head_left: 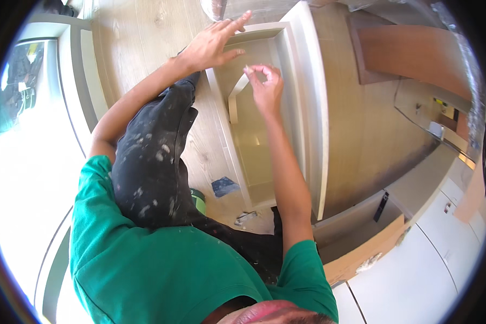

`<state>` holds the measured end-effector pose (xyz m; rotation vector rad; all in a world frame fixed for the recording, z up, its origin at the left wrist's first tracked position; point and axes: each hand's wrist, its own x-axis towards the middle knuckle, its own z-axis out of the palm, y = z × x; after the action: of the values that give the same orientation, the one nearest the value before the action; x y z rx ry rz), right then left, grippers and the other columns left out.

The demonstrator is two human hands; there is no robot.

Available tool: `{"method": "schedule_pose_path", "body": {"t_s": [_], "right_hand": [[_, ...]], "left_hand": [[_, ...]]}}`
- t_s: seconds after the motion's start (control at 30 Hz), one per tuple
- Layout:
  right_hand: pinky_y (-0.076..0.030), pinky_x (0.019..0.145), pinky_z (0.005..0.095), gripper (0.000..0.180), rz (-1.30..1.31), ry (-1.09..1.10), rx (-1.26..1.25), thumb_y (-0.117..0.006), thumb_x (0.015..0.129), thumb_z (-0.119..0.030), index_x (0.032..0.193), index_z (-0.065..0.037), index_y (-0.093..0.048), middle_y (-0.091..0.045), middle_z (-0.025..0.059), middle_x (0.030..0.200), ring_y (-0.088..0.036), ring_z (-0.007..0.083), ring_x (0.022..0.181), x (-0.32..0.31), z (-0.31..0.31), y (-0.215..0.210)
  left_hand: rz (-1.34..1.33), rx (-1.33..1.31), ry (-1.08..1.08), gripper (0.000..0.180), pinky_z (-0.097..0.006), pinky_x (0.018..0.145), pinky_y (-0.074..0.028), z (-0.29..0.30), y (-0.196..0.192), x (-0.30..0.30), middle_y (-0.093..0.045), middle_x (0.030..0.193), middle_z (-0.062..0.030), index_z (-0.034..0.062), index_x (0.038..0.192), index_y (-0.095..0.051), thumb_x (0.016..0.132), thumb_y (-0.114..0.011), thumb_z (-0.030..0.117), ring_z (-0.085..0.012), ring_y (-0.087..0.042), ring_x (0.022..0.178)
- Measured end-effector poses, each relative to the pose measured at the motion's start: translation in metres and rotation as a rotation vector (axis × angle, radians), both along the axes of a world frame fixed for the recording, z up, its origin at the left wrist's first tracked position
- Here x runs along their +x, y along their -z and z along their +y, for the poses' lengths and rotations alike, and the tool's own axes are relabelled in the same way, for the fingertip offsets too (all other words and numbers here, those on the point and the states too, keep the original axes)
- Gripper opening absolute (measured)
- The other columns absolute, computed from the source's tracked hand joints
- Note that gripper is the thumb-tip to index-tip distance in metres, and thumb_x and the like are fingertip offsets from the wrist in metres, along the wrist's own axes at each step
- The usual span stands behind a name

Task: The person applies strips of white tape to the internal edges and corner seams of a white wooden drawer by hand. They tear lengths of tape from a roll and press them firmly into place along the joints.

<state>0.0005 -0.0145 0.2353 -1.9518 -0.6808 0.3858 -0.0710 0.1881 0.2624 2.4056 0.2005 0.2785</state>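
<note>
Strip (233, 109) pinched between thumb and finger of the right hand (267, 89), a person in a green T-shirt (173, 275) and spattered dark trousers (148, 167) reaches over a pale, open drawer (256, 156) on a wood-look floor (127, 51). The narrow, light-coloured piece bends sharply, its loose end hanging near the drawer's left edge, toward the far half; whether that end touches the board cannot be told.

The hands are near each other but apart. The left hand (213, 43), empty, spreads its fingers above the drawer's far left corner, thumb out toward the right hand; contact with the rim is unclear.

A taller white panel (317, 108) runs along the drawer's right edge. On the floor, just outside the near left corner, lies a dark blue piece (225, 187); a green container (198, 201) stands partly hidden behind the leg, and a whitish scrap (245, 217) lies beside the drawer's near edge. Beyond the near right corner sits a long open box (372, 245).
</note>
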Motion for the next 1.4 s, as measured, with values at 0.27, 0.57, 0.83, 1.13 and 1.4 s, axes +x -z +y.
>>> {"method": "schedule_pose_path", "body": {"t_s": [0.27, 0.57, 0.83, 1.13, 1.4], "right_hand": [[-0.047, 0.090, 0.0367, 0.014, -0.123, -0.040, 0.018, -0.078, 0.083, -0.013, 0.094, -0.004, -0.077, -0.068, 0.0105, 0.096, -0.060, 0.0255, 0.102, -0.041, -0.048, -0.090], [-0.049, 0.085, 0.0357, 0.016, -0.449, 0.064, 0.297, -0.076, 0.082, -0.006, 0.098, -0.006, -0.077, -0.066, 0.0082, 0.093, -0.060, 0.0250, 0.096, -0.062, -0.084, -0.249], [-0.049, 0.078, 0.0303, 0.015, -0.525, 0.016, 0.376, -0.075, 0.087, -0.009, 0.101, -0.003, -0.077, -0.069, 0.0073, 0.089, -0.062, 0.0170, 0.085, -0.066, -0.103, -0.380], [-0.050, 0.075, 0.0268, 0.016, -0.496, -0.163, 0.277, -0.074, 0.088, -0.008, 0.103, -0.002, -0.077, -0.070, 0.0071, 0.089, -0.061, 0.0128, 0.083, -0.077, -0.138, -0.435], [-0.051, 0.076, 0.0288, 0.030, -0.415, -0.092, 0.331, -0.076, 0.086, -0.008, 0.116, -0.005, -0.073, -0.071, 0.0060, 0.084, -0.063, 0.0119, 0.083, -0.071, -0.145, -0.439]], "left_hand": [[0.248, -0.024, 0.247, 0.066, -0.044, 0.091, -0.053, -0.002, -0.094, -0.013, -0.066, 0.121, -0.0178, 0.0068, 0.149, -0.039, 0.093, -0.066, 0.028, -0.0340, -0.067, 0.106], [0.104, -0.234, 0.145, 0.063, -0.041, 0.098, -0.050, -0.057, -0.223, -0.047, -0.062, 0.130, -0.0223, 0.0019, 0.147, -0.040, 0.090, -0.062, 0.018, -0.0332, -0.062, 0.117], [0.239, -0.252, 0.406, 0.081, -0.038, 0.095, -0.049, -0.107, -0.231, -0.103, -0.066, 0.119, -0.0210, -0.0007, 0.149, -0.036, 0.087, -0.074, 0.036, -0.0292, -0.063, 0.113], [0.270, -0.622, 0.394, 0.076, -0.029, 0.081, -0.049, -0.179, -0.257, -0.151, -0.070, 0.096, -0.0130, -0.0033, 0.150, -0.031, 0.091, -0.072, 0.020, -0.0161, -0.064, 0.091], [0.125, -0.788, 0.237, 0.079, -0.028, 0.078, -0.050, -0.228, -0.227, -0.127, -0.070, 0.097, -0.0102, -0.0026, 0.152, -0.026, 0.090, -0.073, 0.013, -0.0145, -0.064, 0.090]]}}
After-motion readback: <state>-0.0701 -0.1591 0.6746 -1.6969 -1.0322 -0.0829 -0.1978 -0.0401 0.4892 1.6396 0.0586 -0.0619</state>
